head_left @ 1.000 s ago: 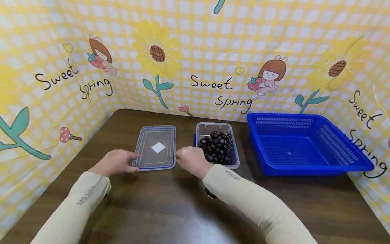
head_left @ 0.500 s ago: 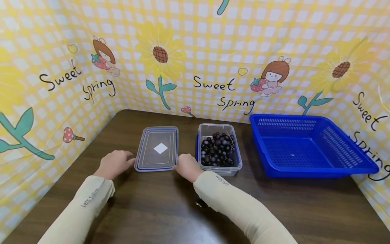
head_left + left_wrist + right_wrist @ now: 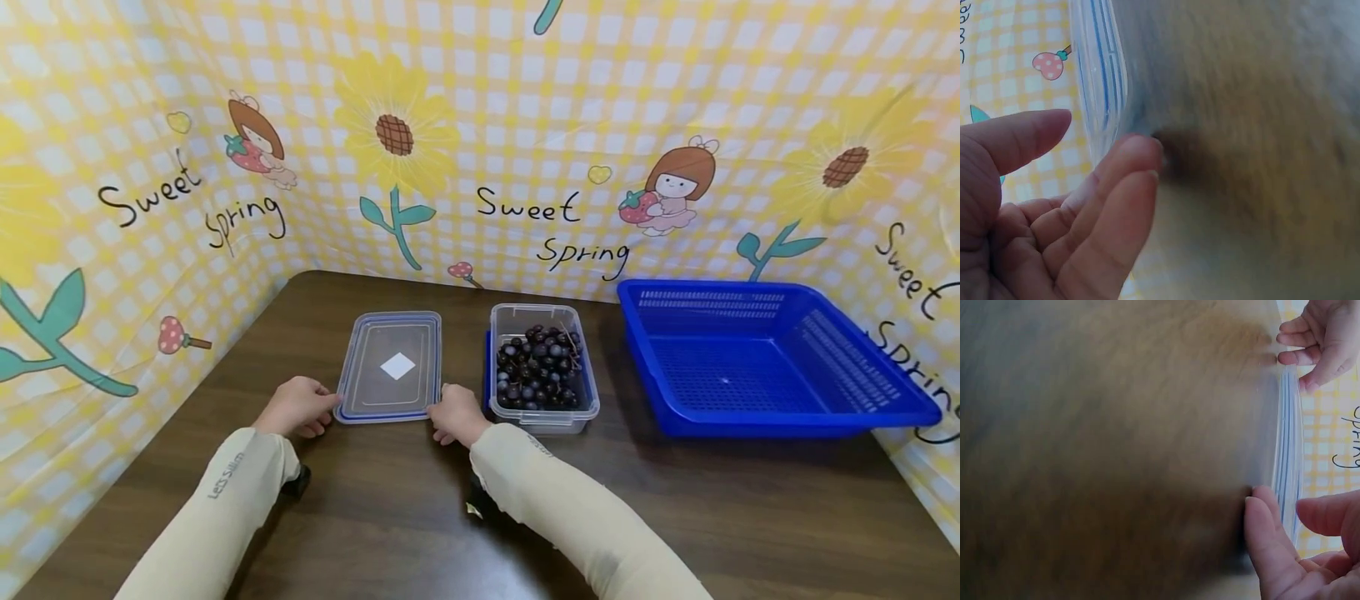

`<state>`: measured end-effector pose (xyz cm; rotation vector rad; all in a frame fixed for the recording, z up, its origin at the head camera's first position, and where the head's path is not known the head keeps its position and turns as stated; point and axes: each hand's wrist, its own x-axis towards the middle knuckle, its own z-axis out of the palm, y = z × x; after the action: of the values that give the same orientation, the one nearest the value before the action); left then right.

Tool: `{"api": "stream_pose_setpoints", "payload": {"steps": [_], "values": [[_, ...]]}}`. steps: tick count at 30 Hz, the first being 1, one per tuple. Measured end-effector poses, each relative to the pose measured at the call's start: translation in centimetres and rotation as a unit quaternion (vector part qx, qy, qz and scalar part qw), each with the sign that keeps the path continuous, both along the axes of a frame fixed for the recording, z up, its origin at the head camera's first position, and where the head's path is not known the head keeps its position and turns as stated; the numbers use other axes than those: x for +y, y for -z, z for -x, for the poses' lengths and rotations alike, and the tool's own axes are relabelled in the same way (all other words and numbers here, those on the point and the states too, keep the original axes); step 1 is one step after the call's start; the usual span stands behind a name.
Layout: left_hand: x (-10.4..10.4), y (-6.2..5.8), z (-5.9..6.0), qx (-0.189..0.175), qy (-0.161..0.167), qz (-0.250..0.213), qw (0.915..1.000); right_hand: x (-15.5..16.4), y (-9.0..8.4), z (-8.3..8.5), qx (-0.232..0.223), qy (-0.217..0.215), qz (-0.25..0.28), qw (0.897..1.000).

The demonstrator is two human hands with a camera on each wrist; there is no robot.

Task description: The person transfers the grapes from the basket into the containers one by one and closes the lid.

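A clear lid (image 3: 392, 362) with a blue seal and a white diamond sticker lies on the table, left of a clear food box. My left hand (image 3: 298, 407) is at its near left corner; in the left wrist view the fingertips (image 3: 1138, 153) meet the lid edge (image 3: 1102, 81) while the thumb stands off it. My right hand (image 3: 459, 414) pinches the near right corner, thumb (image 3: 1319, 512) on one side of the edge and fingers on the other. Dark grapes (image 3: 538, 367) on stems fill most of the food box (image 3: 555, 418).
A large blue plastic basket (image 3: 750, 421) with perforated walls stands right of the food box. Something blue (image 3: 489, 371) shows along the box's left side. Patterned yellow check cloth (image 3: 525, 100) hangs behind and beside the brown table (image 3: 390, 508).
My right hand has come back along the lid's right edge to its near corner, uncovering the box. My left hand drew off the left edge, then moved in to the near left corner.
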<state>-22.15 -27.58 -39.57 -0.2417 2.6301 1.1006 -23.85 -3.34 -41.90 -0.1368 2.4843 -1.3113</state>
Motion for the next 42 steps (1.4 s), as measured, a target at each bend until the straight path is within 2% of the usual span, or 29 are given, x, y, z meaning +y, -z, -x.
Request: {"api": "stream_pose_setpoints", "payload": {"steps": [5, 13, 16, 22, 28, 33, 38, 42], "values": [[0.2, 0.2, 0.2, -0.01, -0.005, -0.026, 0.9996, -0.4, 0.5, 0.0, -0.016, 0.014, 0.018, 1.0], [0.6, 0.7, 0.3, -0.022, -0.006, -0.075, 0.9969, -0.2, 0.3, -0.2, -0.024, 0.022, 0.045, 0.998], [0.6, 0.7, -0.1, -0.022, 0.0, -0.074, 0.997, -0.3, 0.2, -0.4, -0.034, 0.026, 0.068, 0.997], [0.6, 0.2, -0.7, 0.004, 0.025, -0.068, 0.9974, -0.3, -0.2, -0.6, -0.052, 0.041, 0.107, 0.992], [0.2, -0.5, -1.1, -0.008, 0.047, -0.097, 0.9941, -0.1, -0.4, -0.8, -0.071, 0.054, 0.143, 0.986], [0.0, -0.9, -1.1, -0.01, 0.049, -0.139, 0.9891, 0.6, -0.7, -1.0, -0.075, 0.043, 0.195, 0.977], [-0.2, -1.0, -1.2, -0.026, 0.066, -0.201, 0.9769, 2.1, -1.3, -1.2, -0.086, 0.026, 0.229, 0.969], [-0.4, -1.6, -1.7, -0.019, 0.071, -0.21, 0.975, 2.9, -2.2, -1.7, -0.081, -0.003, 0.249, 0.965]]}}
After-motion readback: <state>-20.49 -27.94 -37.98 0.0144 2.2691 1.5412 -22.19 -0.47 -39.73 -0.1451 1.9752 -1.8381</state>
